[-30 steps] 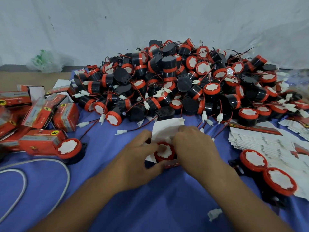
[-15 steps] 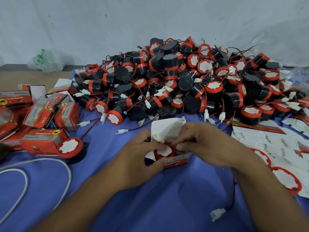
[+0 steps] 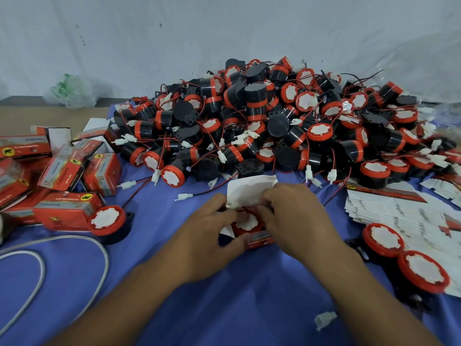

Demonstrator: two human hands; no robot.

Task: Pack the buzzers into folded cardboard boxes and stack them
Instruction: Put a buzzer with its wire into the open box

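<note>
On my feed, both grips work at one cardboard box [image 3: 259,239] standing on the blue-covered counter [image 3: 224,295], midway between its left and right edges and just short of the big heap. The left grip [image 3: 209,236] holds the box's left side, thumb along its red front and fingers curled at the rim. The right grip [image 3: 296,218] clasps the right side, fingertips bent over the far rim below the raised white flap [image 3: 249,191]. A red-and-black buzzer [image 3: 247,222] sits inside the open box, white face up, with thin red wire looped at its far edge; I cannot tell whether a finger pinches that wire. A pile of buzzers [image 3: 262,121] with red leads and white plugs fills the far side of the counter. Closed red boxes [image 3: 62,166] lie jumbled by the left edge, a single buzzer [image 3: 107,221] just beside them and a white cable [image 3: 42,265] curving nearer. Flat box blanks [image 3: 399,211] are fanned out at the right edge, two loose buzzers [image 3: 383,237] resting on them. A white plug [image 3: 324,319] lies near the front edge.
</note>
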